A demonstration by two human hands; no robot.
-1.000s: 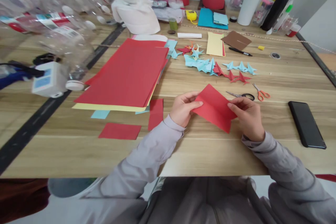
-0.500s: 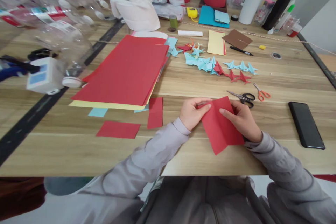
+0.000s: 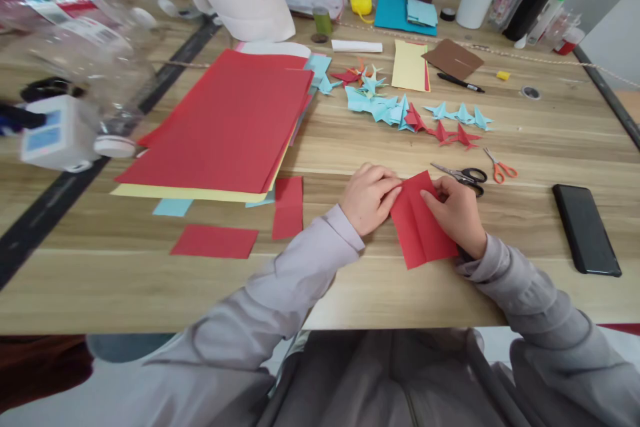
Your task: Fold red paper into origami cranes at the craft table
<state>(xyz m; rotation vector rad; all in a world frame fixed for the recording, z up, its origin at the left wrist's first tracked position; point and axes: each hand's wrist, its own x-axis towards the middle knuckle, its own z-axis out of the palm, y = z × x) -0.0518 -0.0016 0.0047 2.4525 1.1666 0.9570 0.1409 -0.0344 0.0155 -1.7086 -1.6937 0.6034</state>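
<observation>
A creased piece of red paper (image 3: 420, 223) is held between my two hands, low over the front of the wooden table (image 3: 360, 293). My left hand (image 3: 370, 199) pinches its upper left edge, fingers curled. At the upper right edge my right hand (image 3: 457, 213) grips it, thumb on top and the other fingers mostly behind. A fold line runs down the paper's middle. Just behind my right hand lie black-handled scissors (image 3: 467, 177) and small orange-handled scissors (image 3: 500, 167). Folded paper cranes in blue (image 3: 383, 109) and red (image 3: 443, 132) rest farther back.
Left of my hands lie a stack of red sheets (image 3: 220, 127) and two red paper pieces (image 3: 215, 241). A black phone (image 3: 586, 230) is at the right. Plastic bottles (image 3: 95, 60) and a white box (image 3: 60, 130) stand at the left; a brown paper square (image 3: 453, 59) and pen (image 3: 461, 83) lie behind.
The red paper has been flattened lower toward the table, its fold opened less steeply. My left hand's fingers have curled over its edge. The view has shifted slightly.
</observation>
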